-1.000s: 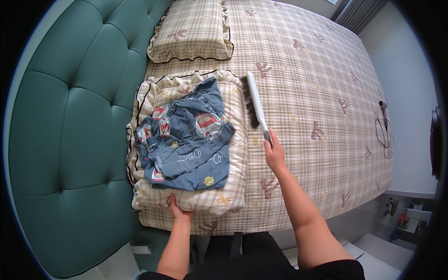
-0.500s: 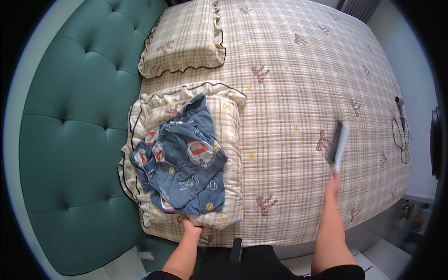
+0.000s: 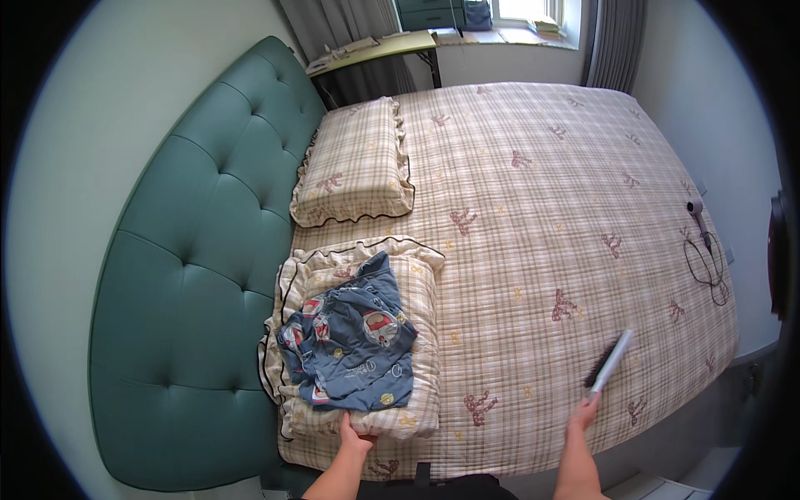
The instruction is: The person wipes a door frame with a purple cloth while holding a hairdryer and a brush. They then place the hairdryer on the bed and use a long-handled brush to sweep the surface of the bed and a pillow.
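Note:
My left hand (image 3: 357,435) grips the near edge of a plaid pillow (image 3: 425,333) with a ruffled, black-piped border; its fingers are partly hidden beneath the pillow. A crumpled blue cloth (image 3: 354,342) with cartoon prints, seemingly a garment, lies on top of that pillow. In my right hand (image 3: 583,412) is a bed brush (image 3: 611,362) with a white back and dark bristles. The brush is at the plaid bed cover (image 3: 517,250), tilted with its bristles facing left; whether they touch the cover I cannot tell.
A second plaid pillow (image 3: 354,162) lies farther back. The green tufted headboard (image 3: 192,275) borders the bed on the left. A hair dryer (image 3: 696,212) with a looped cord rests by the right edge. Beyond the bed stand a narrow table (image 3: 375,50) and grey curtains (image 3: 615,46).
The view has tilted up, showing the window and table. My right hand has drawn the brush nearer to me across the cover. My left hand stays at the pillow edge.

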The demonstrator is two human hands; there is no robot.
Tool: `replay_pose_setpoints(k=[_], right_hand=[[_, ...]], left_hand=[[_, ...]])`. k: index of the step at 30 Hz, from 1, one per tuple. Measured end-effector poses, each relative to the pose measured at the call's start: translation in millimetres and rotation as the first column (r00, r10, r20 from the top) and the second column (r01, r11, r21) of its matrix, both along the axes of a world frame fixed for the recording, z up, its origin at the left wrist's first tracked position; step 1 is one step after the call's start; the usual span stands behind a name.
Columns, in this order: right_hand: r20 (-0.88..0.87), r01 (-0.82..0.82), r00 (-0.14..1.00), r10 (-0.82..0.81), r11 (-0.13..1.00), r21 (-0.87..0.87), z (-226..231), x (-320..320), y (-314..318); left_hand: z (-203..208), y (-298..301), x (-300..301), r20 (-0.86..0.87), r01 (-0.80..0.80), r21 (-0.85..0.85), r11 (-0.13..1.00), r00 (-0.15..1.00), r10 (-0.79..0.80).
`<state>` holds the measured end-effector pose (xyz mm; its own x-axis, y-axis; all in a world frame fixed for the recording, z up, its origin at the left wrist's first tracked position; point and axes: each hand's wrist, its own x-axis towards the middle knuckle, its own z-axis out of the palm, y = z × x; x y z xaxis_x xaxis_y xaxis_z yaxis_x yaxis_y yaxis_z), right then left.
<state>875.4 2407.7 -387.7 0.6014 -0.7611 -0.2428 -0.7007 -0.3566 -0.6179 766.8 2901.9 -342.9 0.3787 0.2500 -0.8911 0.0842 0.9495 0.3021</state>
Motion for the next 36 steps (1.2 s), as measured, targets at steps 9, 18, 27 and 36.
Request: replay_pose_setpoints(k=[9, 18, 27, 36], right_hand=[[-0.242, -0.903, 0.163, 0.956, 0.244, 0.353, 35.2, -146.3, 82.5], [-0.021, -0.981, 0.142, 0.990, 0.144, 0.127, 19.0, -128.4, 154.4], [-0.006, -0.650, -0.577, 0.817, -0.455, 0.608, 52.1, -189.4, 249.7], [-0.347, -0.355, 0.670, 0.656, 0.694, 0.627, 103.7, -84.6, 93.5]], left_hand=[[54.6, -21.1, 32.3, 0.367, -0.105, -0.019, 0.994, 0.924, 0.105], [121.2, 19.3, 63.2, 0.541, -0.065, 0.028, 0.998, 0.840, 0.039], [104.5, 28.1, 55.8, 0.276, -0.034, -0.024, 0.999, 0.960, 0.039], [28.3, 26.1, -31.7, -0.028, 0.247, -0.097, 0.964, 0.968, -0.250]])
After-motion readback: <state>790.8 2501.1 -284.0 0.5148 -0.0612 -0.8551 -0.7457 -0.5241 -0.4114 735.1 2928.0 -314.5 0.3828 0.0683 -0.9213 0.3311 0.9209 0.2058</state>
